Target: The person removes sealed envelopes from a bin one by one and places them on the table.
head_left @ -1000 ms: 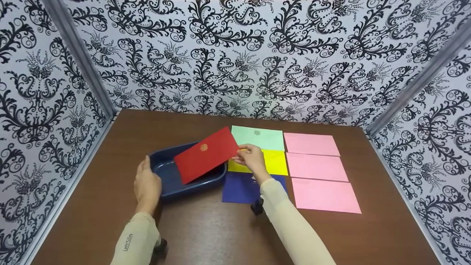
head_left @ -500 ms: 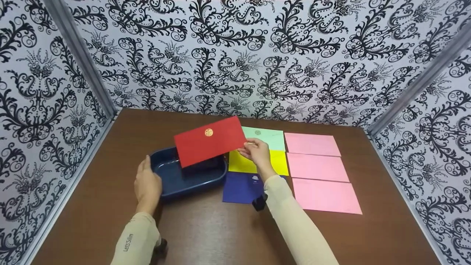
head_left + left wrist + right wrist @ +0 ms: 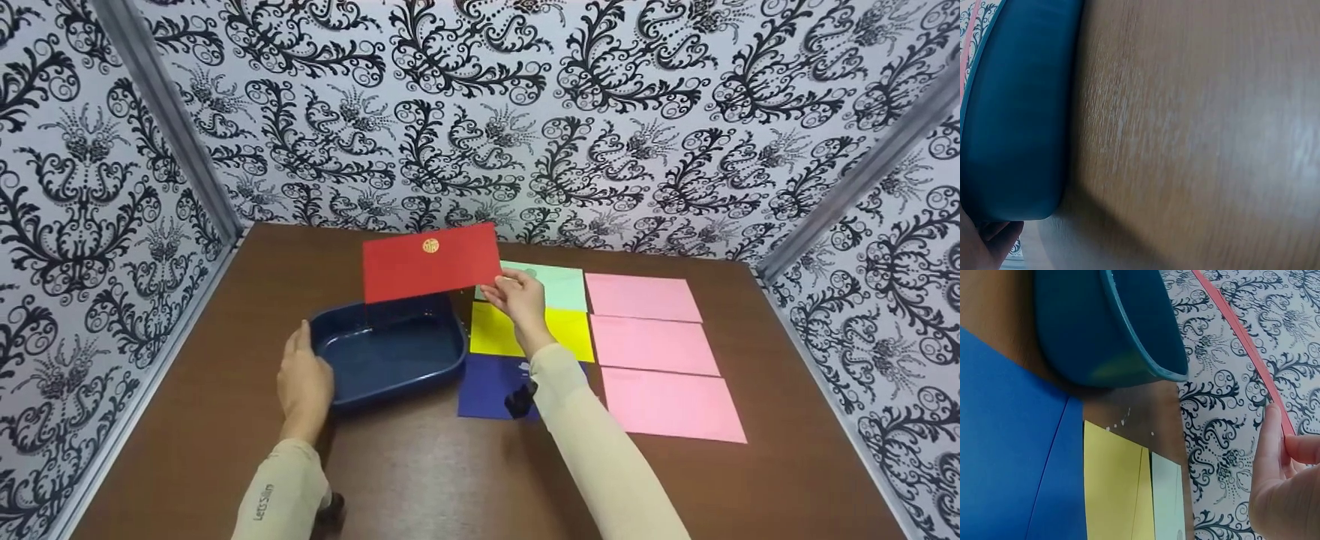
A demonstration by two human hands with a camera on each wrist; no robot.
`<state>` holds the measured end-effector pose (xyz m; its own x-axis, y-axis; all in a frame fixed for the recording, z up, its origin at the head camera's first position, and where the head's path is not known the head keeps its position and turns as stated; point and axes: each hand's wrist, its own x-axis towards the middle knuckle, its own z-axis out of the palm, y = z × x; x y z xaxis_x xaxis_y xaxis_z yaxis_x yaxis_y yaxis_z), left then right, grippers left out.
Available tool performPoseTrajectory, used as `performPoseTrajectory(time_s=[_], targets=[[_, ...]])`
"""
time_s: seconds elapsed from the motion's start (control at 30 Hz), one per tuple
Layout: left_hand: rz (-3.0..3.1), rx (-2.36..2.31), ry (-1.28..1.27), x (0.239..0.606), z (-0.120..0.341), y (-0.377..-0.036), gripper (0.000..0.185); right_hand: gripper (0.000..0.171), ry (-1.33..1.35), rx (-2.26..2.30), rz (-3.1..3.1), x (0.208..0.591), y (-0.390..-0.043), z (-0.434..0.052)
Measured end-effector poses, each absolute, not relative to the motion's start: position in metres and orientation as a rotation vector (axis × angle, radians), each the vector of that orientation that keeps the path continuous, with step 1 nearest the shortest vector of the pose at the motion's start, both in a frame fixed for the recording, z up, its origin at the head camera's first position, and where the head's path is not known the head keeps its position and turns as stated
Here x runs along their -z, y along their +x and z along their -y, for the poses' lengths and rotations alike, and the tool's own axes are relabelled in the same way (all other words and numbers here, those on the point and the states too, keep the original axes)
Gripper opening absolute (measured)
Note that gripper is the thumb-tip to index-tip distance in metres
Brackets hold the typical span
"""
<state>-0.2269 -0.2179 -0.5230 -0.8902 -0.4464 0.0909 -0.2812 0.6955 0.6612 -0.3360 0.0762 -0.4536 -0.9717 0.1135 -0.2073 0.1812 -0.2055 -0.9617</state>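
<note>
A red envelope (image 3: pixel 420 270) with a round gold emblem is held up behind and above the far rim of a dark blue basin (image 3: pixel 397 386). My right hand (image 3: pixel 517 300) pinches its right end between thumb and fingers; in the right wrist view the envelope shows almost edge-on. Inside the basin, the bare floor shows. My left hand (image 3: pixel 304 382) rests against the basin's left end, fingers extended along the outer wall. Only a few fingers (image 3: pixel 1002 239) show past the basin's lower corner in the left wrist view.
Right of the basin lie a mint green envelope (image 3: pixel 559 289), a yellow envelope (image 3: pixel 495 330) and a blue envelope (image 3: pixel 487 386) in a column. Farther right, three pink envelopes (image 3: pixel 656 345) form another column. Patterned walls (image 3: pixel 495 112) enclose the brown table (image 3: pixel 420 472).
My right hand has lifted the red envelope up and away from over the basin, and the envelope has turned nearly level. My left hand has stayed at the basin's left end.
</note>
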Motion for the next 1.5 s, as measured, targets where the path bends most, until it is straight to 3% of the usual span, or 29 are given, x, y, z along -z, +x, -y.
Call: performPoseTrajectory(time_s=[1.1, 1.5], targets=[[2.661, 0.970, 0.581, 0.522, 0.216, -0.228, 0.063, 0.038, 0.482, 2.386, -1.760, 0.483, -0.369, -0.034], [2.680, 0.962, 0.524, 0.523, 0.240, -0.219, 0.063, 0.043, 0.512, 2.275, -1.712, 0.492, -0.370, -0.029]])
